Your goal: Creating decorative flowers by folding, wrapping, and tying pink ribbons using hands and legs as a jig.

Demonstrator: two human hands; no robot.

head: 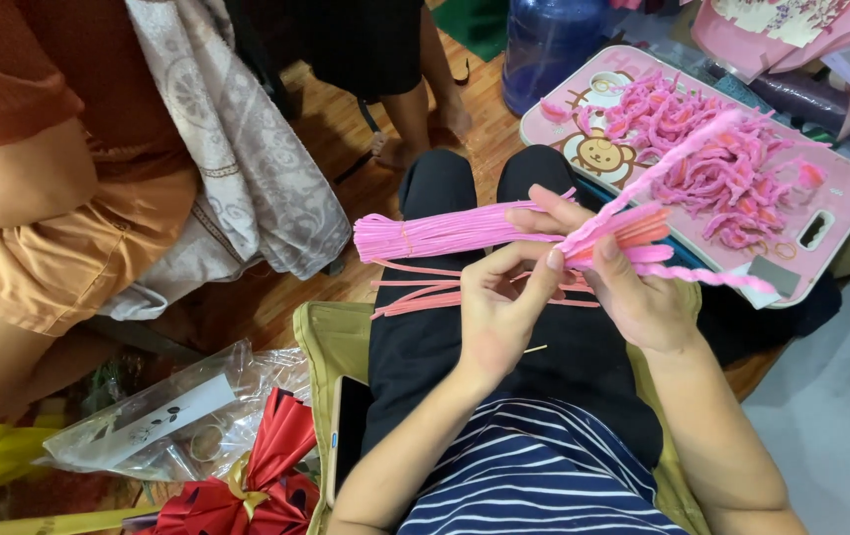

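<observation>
Two hands at work over a lap in black trousers: left hand [497, 309] with fingers curled and pinched onto thin pink strips, right hand [623, 287] closed around the same bundle of pink strips [445, 236], which lies crosswise above the knees, its bound fanned end pointing to the left side of the view. One fuzzy pink chenille stem [688, 154] rising from the right hand's grip toward the upper right; a second twisted length [717, 277] trailing to the right. Loose salmon-pink strips [425, 292] lying on the lap under the hands. Pink plastic tray with a cartoon monkey print [846, 193], resting just beyond the knees, holding a heap of curled pink scraps [702, 149]. Blue water jug [544, 45] standing behind the tray. Clear plastic bag [148, 416] on the wooden floor [346, 139] at lower left, contents hard to make out; red ribbon bow [266, 485] beside it. Olive cushion [331, 342] beneath the seated person, a phone [346, 436] lying on it. Another person in orange shorts [49, 258] seated at left, patterned grey cloth [247, 159] draped alongside
</observation>
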